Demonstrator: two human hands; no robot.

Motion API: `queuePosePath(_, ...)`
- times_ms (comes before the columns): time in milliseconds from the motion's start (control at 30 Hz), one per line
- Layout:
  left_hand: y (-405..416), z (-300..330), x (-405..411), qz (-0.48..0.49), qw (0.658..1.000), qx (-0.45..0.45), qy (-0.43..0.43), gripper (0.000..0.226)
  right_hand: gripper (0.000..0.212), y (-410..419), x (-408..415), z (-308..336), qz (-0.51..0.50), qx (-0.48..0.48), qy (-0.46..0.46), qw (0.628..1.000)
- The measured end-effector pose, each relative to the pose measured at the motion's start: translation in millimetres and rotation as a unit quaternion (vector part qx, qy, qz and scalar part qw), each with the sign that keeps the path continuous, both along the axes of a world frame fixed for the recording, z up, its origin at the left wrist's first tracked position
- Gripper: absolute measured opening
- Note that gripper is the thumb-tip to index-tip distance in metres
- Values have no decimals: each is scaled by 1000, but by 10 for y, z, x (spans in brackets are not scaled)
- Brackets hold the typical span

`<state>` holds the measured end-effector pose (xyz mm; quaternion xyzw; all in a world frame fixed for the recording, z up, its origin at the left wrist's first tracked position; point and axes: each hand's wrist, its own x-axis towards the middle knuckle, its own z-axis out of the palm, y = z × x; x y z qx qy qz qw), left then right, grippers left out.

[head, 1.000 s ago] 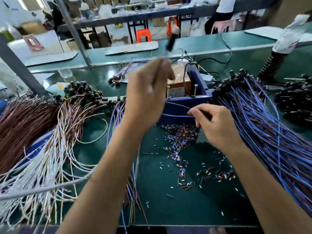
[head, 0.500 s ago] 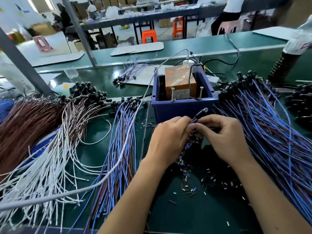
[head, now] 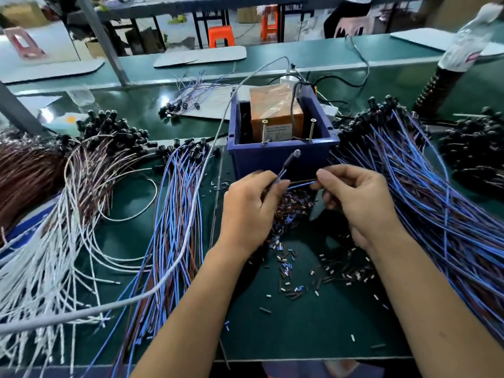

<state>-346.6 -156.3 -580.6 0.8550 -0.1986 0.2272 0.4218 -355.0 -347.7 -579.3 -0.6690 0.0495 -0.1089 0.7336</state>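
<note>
**Two hands spread a capped lead in front of the bin**

Most of the green bench lies under wire. A wide blue-and-brown bundle fans along the right, and a narrower blue bundle and white leads run down the left. At the middle stands a blue bin with an orange box inside it.

Just before the bin's front wall, the left hand pinches the capped lead between thumb and forefinger, the black cap pointing up and away. The right hand pinches the free blue and brown ends of the same lead.

Half a second ago the two hands were pressed knuckle to knuckle. Now they sit apart, with the thin conductors stretched level between them. That probably means the lead is seated in both grips and its ends are being drawn out for stripping or trimming.

Beneath the hands lies a scatter of tiny offcuts, apparently waste from such cuts.
</note>
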Motion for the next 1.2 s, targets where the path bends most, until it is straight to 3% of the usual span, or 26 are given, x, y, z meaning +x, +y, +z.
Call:
queuePosePath(200, 29, -14, 9, -51, 997, -41, 40, 34, 16, -3, -21, -5, 13, 9, -33, 999)
queuePosePath(367, 89, 14, 12, -45, 992, -98, 70, 31, 11, -114, 6, -1, -97, 9, -44, 994)
queuePosePath(467, 96, 25, 16, -32, 987, -137, 74, 31, 16, -76, -4, -38, -78, -27, -14, 996)
queuePosePath(533, 82, 20, 15, -27, 987, -144, 72, 31, 22, 35, -27, -36, -4, -3, 8, 1000)
queuePosePath(667, 66, -7, 18, -30, 991, -119, 60, 30, 6, 251, -91, 2, 80, 66, -19, 994)
queuePosePath(900, 43, 19, 7, -26, 995, -99, -16, 31, 16, 285, -99, 24, 49, 106, -39, 992)
queuePosePath(1033, 69, 26, 23, 20, 991, -121, -50, 32, 9, 157, -48, 20, -32, 202, -20, 979)
queuePosePath(1200, 53, 37, 4, 55, 983, -168, -54, 33, 7, 269, -93, -55, 16, 41, -10, 999)
